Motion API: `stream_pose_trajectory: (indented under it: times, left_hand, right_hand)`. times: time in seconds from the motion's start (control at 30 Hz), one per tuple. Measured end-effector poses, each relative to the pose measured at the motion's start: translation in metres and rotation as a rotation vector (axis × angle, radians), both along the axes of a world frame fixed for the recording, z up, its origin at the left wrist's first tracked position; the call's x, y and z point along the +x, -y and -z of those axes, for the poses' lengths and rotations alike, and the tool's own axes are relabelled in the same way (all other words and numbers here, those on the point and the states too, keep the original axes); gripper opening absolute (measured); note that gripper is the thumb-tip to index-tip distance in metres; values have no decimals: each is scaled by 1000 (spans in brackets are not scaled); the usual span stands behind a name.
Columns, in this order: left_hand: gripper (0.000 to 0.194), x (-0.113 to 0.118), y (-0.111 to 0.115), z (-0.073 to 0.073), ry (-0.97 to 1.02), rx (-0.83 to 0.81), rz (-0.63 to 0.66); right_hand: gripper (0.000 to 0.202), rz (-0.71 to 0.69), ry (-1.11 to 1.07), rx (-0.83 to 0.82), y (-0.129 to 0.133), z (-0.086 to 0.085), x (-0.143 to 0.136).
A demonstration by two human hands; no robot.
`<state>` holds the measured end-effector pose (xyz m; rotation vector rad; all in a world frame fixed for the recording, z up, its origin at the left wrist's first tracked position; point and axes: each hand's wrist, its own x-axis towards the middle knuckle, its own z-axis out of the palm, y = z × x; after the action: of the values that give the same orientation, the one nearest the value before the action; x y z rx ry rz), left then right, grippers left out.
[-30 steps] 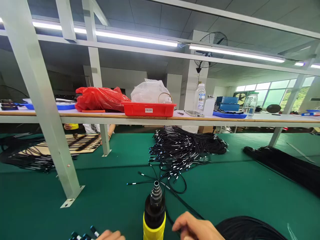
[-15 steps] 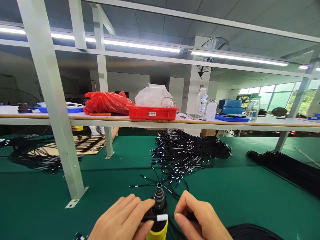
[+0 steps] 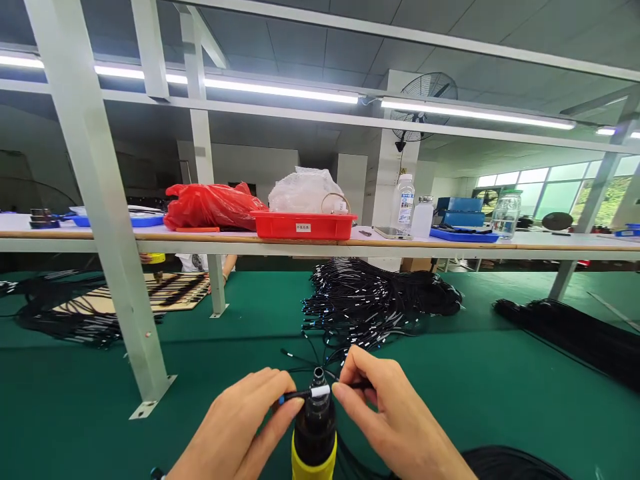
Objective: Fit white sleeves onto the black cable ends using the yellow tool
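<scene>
left hand [image 3: 245, 420] and right hand [image 3: 387, 407], each grip pinched on 1 black cable [image 3: 299, 394] near metal nozzle [image 3: 318, 406]

two bare hands [image 3: 245, 420] [image 3: 393, 407], uncovered wrists [image 3: 447, 460]

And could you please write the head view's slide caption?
Left hand and right hand hold a white-marked cable at the nozzle of a yellow-and-black tool.

Pretty bright shot overall; most of the light's from the overhead tube lights [image 3: 283, 92], blown out white, plus hazy daylight through the windows [image 3: 563, 190] on the right; back left is murky; soft shadow band across the green tabletop [image 3: 225, 350]; shiny glare on the red plastic bag [image 3: 210, 207]; black cable [image 3: 300, 395] looks reasonably sharp; wide-angle stretch leans the left post [image 3: 105, 207].
</scene>
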<state>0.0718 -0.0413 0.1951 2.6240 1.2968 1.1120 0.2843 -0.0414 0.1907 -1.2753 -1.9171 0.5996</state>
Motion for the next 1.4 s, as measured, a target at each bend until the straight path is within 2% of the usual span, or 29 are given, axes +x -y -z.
stream_pose_trajectory:
  times: [0.17,0.23,0.37,0.87,1.4]
  left_hand:
    - [37,-3,-20,15,-15,-251,-95]
    - [42,-1,-24,16,11,-317,-120]
    - [45,4,-29,12,98,-403,-79]
    - [45,14,-40,13,156,-484,-75]
    - [36,12,-40,9,178,-436,-62]
  right_hand:
    - [19,59,11,24,-11,6,-2]
    - [20,56,8,34,-14,6,-3]
    - [19,66,14,33,-20,5,-4]
    - [18,108,58,24,-31,11,-1]
    - [13,116,56,37,-33,13,-2]
